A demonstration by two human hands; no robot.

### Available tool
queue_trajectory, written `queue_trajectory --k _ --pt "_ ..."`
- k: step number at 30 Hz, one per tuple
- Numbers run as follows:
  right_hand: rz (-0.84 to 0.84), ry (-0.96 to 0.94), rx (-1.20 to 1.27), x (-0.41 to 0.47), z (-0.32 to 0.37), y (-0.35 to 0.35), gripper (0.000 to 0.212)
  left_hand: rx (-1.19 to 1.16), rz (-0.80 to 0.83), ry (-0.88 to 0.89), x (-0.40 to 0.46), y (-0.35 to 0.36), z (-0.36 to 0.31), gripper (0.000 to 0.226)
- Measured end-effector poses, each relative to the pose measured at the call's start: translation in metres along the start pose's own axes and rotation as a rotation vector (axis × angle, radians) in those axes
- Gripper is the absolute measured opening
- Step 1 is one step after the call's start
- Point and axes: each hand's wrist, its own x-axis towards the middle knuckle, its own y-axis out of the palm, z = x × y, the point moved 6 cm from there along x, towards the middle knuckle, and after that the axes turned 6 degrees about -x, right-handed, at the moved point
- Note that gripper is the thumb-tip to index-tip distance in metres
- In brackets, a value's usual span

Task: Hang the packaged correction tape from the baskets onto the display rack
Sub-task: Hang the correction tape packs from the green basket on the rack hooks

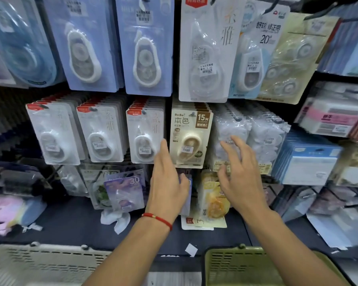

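My left hand [166,182], with a red string at the wrist, reaches up to the display rack, its thumb beside the left edge of a beige BoBo correction tape pack [189,137]. It partly covers a small bluish pack [186,182] hanging below; I cannot tell whether the fingers grip it. My right hand [239,174] is open with fingers spread, just in front of the clear bagged tape packs [232,139] to the right of the beige pack. Rows of packaged correction tape hang all over the rack.
A grey basket [39,263] sits at the bottom left and a green basket [246,263] at the bottom right. A dark shelf [74,223] under the rack holds loose packs, a yellow pack [213,203] and crumpled white wrapping [116,219].
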Motion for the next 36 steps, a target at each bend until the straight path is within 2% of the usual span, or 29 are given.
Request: queue_trajectory --k 3,5,7,10,14,19,23,26,27,29,31,36 --pt "-0.091 -0.031 0.224 -0.001 0.033 -0.013 0.043 0.002 -0.043 -0.038 -0.016 -0.029 0.000 0.079" --pt "-0.075 -0.061 0.400 0.004 0.065 -0.015 0.041 0.033 -0.129 0.021 -0.010 -0.057 0.002 0.070" --pt "-0.026 -0.125 0.420 0.014 0.099 -0.013 0.045 0.116 -0.202 0.118 0.006 -0.082 0.001 0.063" --pt "-0.027 -0.271 0.115 0.039 0.139 -0.002 0.062 0.234 -0.186 0.188 0.035 -0.093 0.003 0.063" --pt "0.000 -0.307 -0.300 0.077 0.153 0.021 0.081 0.208 -0.108 0.147 0.064 -0.081 0.016 0.092" --pt "0.071 -0.275 -0.393 0.094 0.144 0.037 0.095 0.082 -0.087 0.108 0.073 -0.078 0.030 0.104" --pt "0.042 -0.288 -0.315 0.084 0.149 0.025 0.090 -0.107 -0.042 0.051 0.071 -0.077 0.040 0.103" --pt "-0.081 -0.252 -0.013 0.058 0.150 0.010 0.068 -0.200 0.006 0.033 0.069 -0.075 0.046 0.094" --pt "-0.060 -0.189 0.150 0.049 0.148 0.011 0.063 -0.218 0.015 0.029 0.069 -0.076 0.048 0.090" --pt "0.135 -0.046 0.380 0.037 0.147 0.026 0.067 -0.236 0.019 0.034 0.068 -0.076 0.051 0.079" --pt "0.286 -0.011 0.367 0.032 0.147 0.041 0.072 -0.240 0.025 0.040 0.067 -0.076 0.052 0.072" --pt "0.311 -0.044 0.274 0.035 0.151 0.048 0.078 -0.259 0.036 0.032 0.068 -0.074 0.051 0.069"
